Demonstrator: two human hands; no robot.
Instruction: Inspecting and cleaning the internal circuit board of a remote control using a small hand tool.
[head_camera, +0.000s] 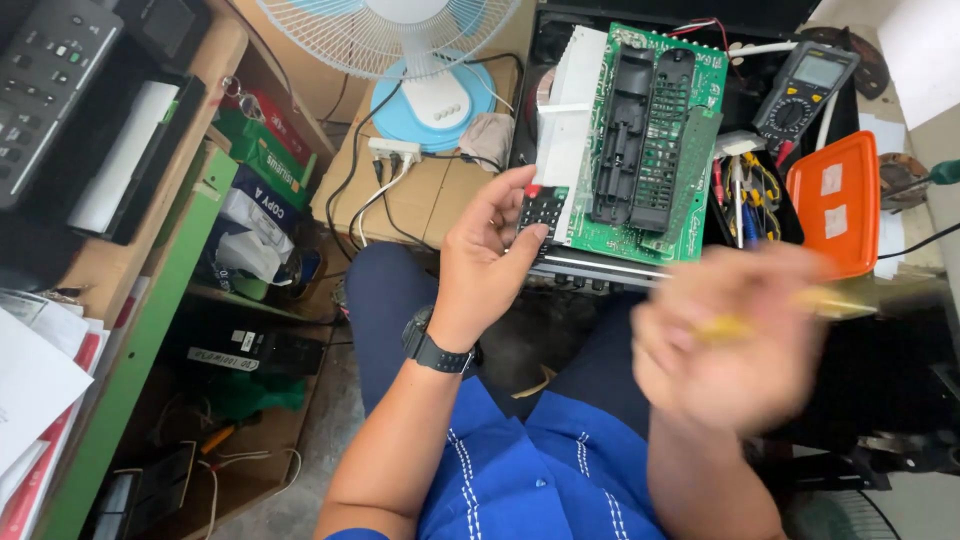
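Head view looks down on a white pedestal fan (405, 40) at the far side, left of a green circuit board (640, 140) with black plastic parts on it. To its right lie an orange lid (835, 200) and, farther off, a multimeter (805, 85). Left hand (485, 265) pinches the board's near left corner, fingers curled. Right hand (730, 345), blurred, is closed around a yellow-handled tool (800, 305), near right.

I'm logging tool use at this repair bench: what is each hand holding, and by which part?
The left hand pinches the green circuit board at its lower left corner. The blurred right hand grips a yellowish tool; the place of the hold cannot be told.
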